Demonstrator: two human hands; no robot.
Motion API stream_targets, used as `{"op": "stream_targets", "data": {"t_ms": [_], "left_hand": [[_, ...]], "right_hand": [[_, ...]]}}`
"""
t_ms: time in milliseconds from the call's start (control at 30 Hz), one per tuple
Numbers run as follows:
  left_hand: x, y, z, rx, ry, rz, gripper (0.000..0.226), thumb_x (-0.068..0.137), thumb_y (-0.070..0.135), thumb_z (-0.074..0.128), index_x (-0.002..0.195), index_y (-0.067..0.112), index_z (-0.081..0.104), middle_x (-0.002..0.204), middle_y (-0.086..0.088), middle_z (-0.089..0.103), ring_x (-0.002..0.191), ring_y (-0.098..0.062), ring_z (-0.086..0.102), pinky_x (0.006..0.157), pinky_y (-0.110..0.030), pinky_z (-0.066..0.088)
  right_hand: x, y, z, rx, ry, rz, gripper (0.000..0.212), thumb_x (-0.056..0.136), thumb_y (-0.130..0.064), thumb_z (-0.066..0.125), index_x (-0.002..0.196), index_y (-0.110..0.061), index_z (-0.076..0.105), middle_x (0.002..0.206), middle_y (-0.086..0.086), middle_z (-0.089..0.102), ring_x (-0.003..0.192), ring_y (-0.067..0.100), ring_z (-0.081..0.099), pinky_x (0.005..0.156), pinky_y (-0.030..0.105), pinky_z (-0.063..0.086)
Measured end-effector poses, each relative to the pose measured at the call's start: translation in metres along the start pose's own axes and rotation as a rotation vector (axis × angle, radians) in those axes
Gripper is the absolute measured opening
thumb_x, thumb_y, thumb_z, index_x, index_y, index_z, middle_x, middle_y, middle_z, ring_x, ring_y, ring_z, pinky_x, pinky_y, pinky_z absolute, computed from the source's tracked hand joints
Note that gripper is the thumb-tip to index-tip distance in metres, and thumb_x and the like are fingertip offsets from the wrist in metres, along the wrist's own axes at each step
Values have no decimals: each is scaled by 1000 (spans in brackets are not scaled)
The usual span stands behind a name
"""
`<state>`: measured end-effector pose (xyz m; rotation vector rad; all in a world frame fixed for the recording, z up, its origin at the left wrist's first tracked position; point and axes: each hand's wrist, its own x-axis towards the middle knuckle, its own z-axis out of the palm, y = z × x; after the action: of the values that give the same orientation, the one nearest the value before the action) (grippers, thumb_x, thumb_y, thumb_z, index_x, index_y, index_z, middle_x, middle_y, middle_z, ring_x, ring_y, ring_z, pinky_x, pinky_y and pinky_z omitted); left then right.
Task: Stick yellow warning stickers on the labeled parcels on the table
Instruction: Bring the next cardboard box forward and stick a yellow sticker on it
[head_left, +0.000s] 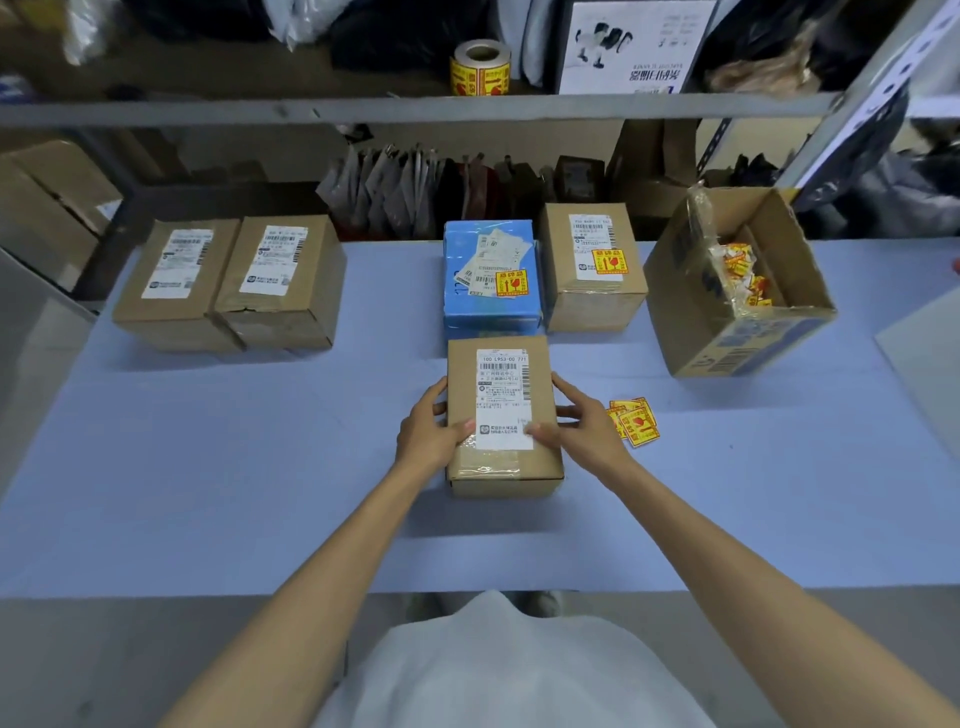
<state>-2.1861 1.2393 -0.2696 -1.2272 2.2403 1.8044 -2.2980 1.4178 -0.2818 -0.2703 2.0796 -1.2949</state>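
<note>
A brown labeled parcel (501, 415) lies at the table's middle, with no yellow sticker visible on it. My left hand (428, 431) grips its left side, thumb on the white label. My right hand (579, 421) grips its right side, thumb on the label too. A few loose yellow warning stickers (636, 422) lie just right of my right hand. Behind stand a blue parcel (488, 275) and a brown parcel (592, 265), each bearing a yellow sticker. Two brown labeled parcels (234, 280) without stickers stand at the back left.
An open carton (737, 291) holding crumpled sticker scraps stands at the back right. A roll of yellow stickers (480, 67) sits on the shelf above. The blue table (260, 467) ends at its front edge near my body. Shelving with bags lines the back.
</note>
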Motion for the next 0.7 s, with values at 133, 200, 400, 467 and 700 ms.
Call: {"op": "stream_targets", "data": {"t_ms": [133,200,400,467,700], "left_hand": [[1,-3,3,13,3,4,72,86,13,69,147,26,33,140,0,52,122,-20,53,101,-36,43],[2,-3,4,11,13,3,71,86,12,69,147,26,34,139,1,52,121,-20,54,102,-36,44],[6,-6,6,-8,33,-11,70,84,10,70,145,27,38,137,1,54,107,-14,54,103,-40,46],[6,-5,6,-9,33,-18,71,84,10,70,145,27,38,137,1,54,107,-14,55,102,-39,46],[0,2,5,-11,7,-22,71,86,11,69,146,27,34,140,0,51,118,-19,53,100,-37,46]], "right_hand": [[10,21,-36,-116,275,56,29,89,-13,64,118,-11,66,95,7,68,100,24,64,73,24,48],[18,40,-56,-269,413,119,30,84,-5,60,114,-7,66,102,13,68,104,31,62,80,32,48],[35,71,-76,-499,452,326,47,80,-12,74,119,2,52,123,27,48,114,44,48,86,43,43],[38,75,-73,-497,458,343,49,78,-9,76,116,3,49,124,27,46,113,45,48,85,44,43],[36,74,-76,-442,519,393,41,72,-9,78,106,-1,59,116,24,52,110,42,50,78,39,42]]}}
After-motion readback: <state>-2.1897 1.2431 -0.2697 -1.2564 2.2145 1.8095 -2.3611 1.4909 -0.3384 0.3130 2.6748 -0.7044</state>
